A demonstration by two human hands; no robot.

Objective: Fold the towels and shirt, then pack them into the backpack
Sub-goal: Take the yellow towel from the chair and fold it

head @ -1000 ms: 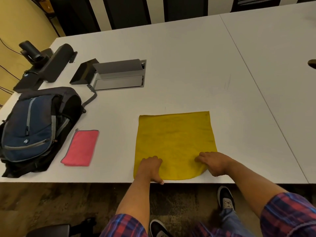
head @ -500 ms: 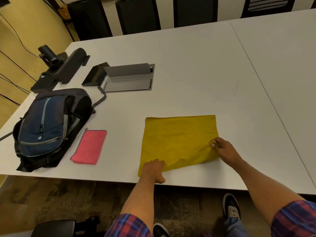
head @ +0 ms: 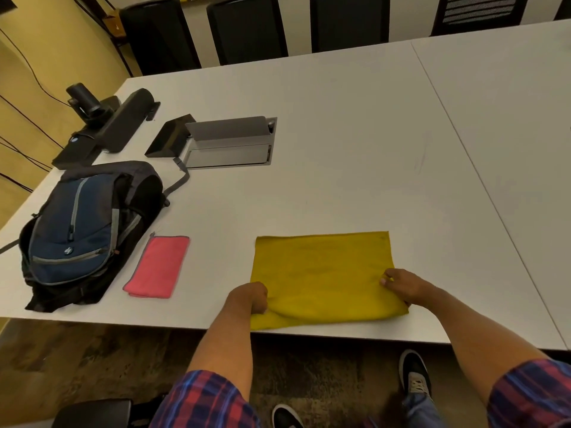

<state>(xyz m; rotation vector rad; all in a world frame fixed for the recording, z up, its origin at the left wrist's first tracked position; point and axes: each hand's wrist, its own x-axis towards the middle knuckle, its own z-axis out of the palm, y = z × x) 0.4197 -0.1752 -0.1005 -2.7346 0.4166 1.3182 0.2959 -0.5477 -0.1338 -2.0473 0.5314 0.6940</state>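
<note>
At the table's point(head: 340, 149) near edge, we grip the yellow towel point(head: 321, 270) with both hands, left point(head: 248, 298) and right point(head: 401, 287), fingers curled on its near corners.

yellow towel point(head: 321, 273): flat, near edge lifted | pink towel point(head: 157, 265): folded | backpack point(head: 83, 230): lying left

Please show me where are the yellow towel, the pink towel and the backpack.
yellow towel point(head: 321, 273), head view, middle of the cloth
pink towel point(head: 157, 267), head view, middle of the folded top
backpack point(head: 71, 239), head view, blue front panel
</note>
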